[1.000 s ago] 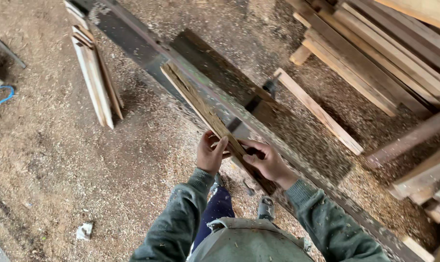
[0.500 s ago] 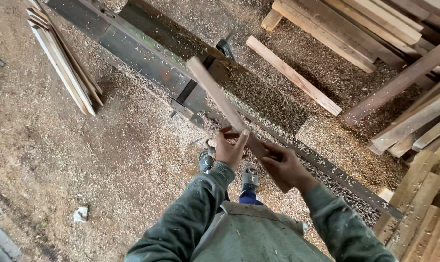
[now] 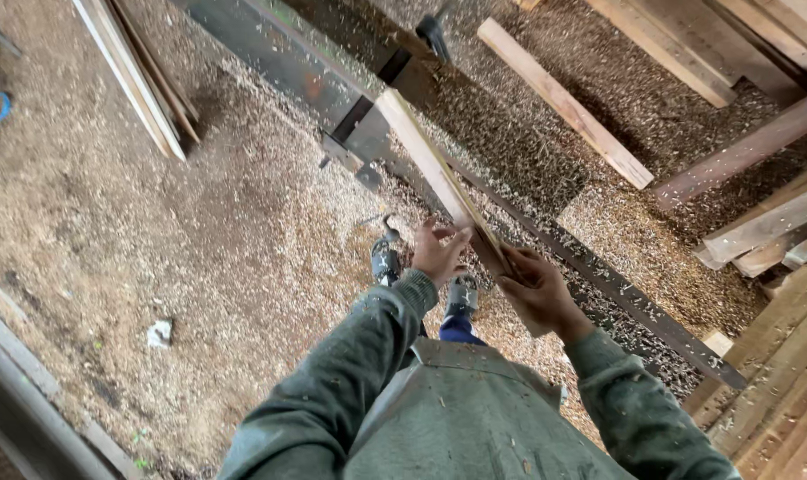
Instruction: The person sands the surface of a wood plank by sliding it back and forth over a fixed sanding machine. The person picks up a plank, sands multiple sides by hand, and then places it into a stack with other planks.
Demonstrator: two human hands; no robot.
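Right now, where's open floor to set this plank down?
Open sawdust floor lies left of the machine bed, between the leaning slats and the left hand. Right of the plank, stacked boards crowd the ground.

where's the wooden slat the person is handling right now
In the head view the wooden slat lies centre frame, its near end between the left hand and right hand, slanting up over the metal machine bed.
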